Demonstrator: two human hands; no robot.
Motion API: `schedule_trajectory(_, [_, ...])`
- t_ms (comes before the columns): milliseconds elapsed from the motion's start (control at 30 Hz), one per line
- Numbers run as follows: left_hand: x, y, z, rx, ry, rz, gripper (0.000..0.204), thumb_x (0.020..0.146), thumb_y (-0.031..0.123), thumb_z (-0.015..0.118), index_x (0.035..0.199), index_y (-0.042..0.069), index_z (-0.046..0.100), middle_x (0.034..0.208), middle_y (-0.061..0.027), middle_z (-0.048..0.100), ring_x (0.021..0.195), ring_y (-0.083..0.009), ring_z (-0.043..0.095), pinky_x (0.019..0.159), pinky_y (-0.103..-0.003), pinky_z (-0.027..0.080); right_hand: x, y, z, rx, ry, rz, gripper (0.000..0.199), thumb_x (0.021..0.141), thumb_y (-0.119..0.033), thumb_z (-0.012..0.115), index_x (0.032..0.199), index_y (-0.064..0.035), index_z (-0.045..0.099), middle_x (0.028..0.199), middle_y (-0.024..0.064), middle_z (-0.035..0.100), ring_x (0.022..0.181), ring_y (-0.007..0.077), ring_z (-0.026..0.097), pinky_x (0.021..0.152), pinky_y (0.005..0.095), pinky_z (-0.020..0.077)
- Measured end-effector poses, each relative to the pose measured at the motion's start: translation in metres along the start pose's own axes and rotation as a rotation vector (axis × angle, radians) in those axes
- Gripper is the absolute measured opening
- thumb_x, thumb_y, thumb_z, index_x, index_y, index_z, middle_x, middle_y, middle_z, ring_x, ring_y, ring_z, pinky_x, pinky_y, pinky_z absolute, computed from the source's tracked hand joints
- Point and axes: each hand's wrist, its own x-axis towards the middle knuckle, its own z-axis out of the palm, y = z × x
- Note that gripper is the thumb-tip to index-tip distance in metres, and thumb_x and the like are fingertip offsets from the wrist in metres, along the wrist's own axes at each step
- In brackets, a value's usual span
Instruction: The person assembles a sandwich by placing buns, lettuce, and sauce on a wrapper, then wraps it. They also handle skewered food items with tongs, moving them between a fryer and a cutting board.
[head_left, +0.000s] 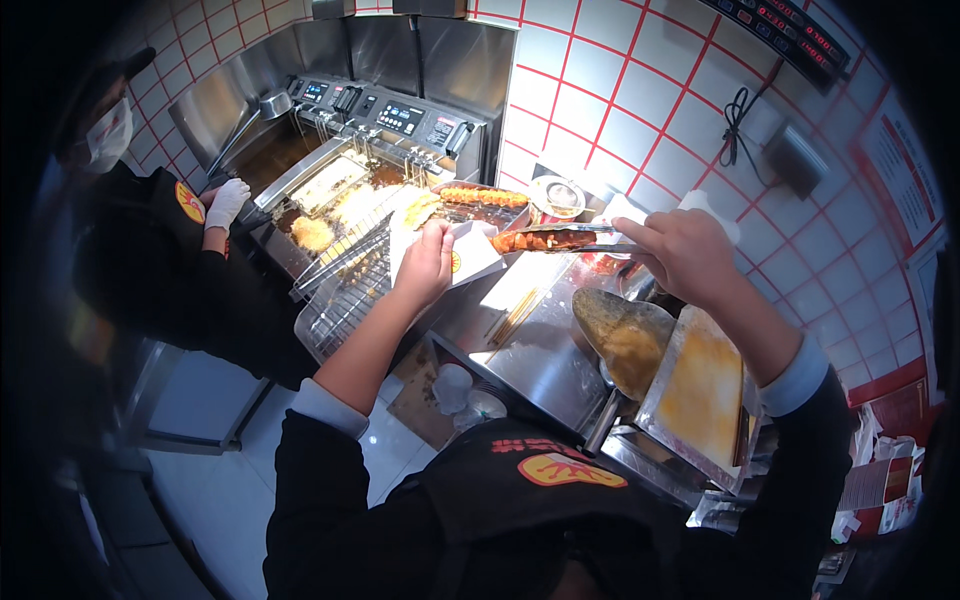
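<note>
My left hand [427,265] is closed on a white paper bag [474,252], its mouth toward the right. From the right, my right hand [690,260] grips metal tongs [622,248]. Between their tips is a scored, reddish-brown sausage [545,240], its left end at the bag's mouth; whether the end is inside I cannot tell. Just beyond, another scored sausage [485,196] lies on the wire rack [350,305], near a golden fried piece [416,210].
A fryer [400,118] with hot oil and frying food stands at the back left. Beside it is a masked co-worker with a gloved hand [229,202]. At right are a sauce-stained scoop [625,345] and an orange-smeared tray [700,380]. Wooden skewers [512,318] lie on the counter.
</note>
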Motion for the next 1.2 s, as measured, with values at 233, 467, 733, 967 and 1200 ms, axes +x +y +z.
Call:
schedule_trajectory(233, [0.015, -0.010, -0.006, 0.417, -0.152, 0.655, 0.043, 0.069, 0.035, 0.072, 0.098, 0.007, 0.056, 0.083, -0.0092, 0.061, 0.077, -0.0279, 0.059, 0.069, -0.038, 0.047, -0.044, 0.018, 0.009, 0.156, 0.101, -0.012, 0.044, 0.073, -0.019, 0.069, 0.115, -0.0205, 0.058, 0.073, 0.0034, 0.056, 0.067, 0.0252, 0.056, 0.058, 0.0376, 0.0409])
schedule_trajectory(467, [0.020, -0.069, -0.109, 0.231, 0.057, 0.328, 0.028, 0.072, 0.007, 0.070, 0.098, 0.005, 0.059, 0.078, -0.0104, 0.061, 0.073, -0.0273, 0.061, 0.066, -0.037, 0.047, -0.188, 0.078, -0.008, 0.222, -0.074, 0.613, 0.045, 0.073, -0.025, 0.070, 0.117, -0.0171, 0.060, 0.086, 0.0097, 0.065, 0.079, 0.0286, 0.062, 0.070, 0.0375, 0.0478])
schedule_trajectory(733, [-0.010, 0.055, -0.004, -1.271, -0.371, -0.489, 0.061, 0.080, 0.066, 0.050, 0.101, 0.008, 0.047, 0.078, -0.0106, 0.052, 0.063, -0.0216, 0.052, 0.055, -0.032, 0.046, -0.341, -0.003, 0.035, 0.600, -0.386, 1.426, 0.048, 0.076, -0.042, 0.064, 0.119, -0.0216, 0.060, 0.100, 0.0129, 0.066, 0.095, 0.0302, 0.063, 0.085, 0.0363, 0.0470])
schedule_trajectory(967, [-0.049, 0.169, 0.146, -1.806, -0.914, -0.904, 0.057, 0.089, 0.059, 0.041, 0.117, 0.011, 0.052, 0.111, -0.0097, 0.059, 0.101, -0.0270, 0.057, 0.088, -0.043, 0.047, -0.295, -0.007, 0.112, 0.429, -0.465, 1.493, 0.041, 0.077, -0.043, 0.060, 0.102, -0.0099, 0.066, 0.098, 0.0133, 0.066, 0.094, 0.0303, 0.062, 0.078, 0.0420, 0.0496])
schedule_trajectory(1200, [-0.081, 0.225, 0.209, -1.825, -1.177, -0.758, 0.089, 0.070, 0.074, 0.048, 0.126, 0.005, 0.044, 0.119, -0.0131, 0.055, 0.107, -0.0271, 0.054, 0.093, -0.043, 0.044, -0.328, -0.030, 0.104, 0.575, -0.243, 1.708, 0.061, 0.083, -0.043, 0.058, 0.128, -0.0045, 0.043, 0.106, 0.0190, 0.060, 0.097, 0.0345, 0.060, 0.080, 0.0431, 0.0491])
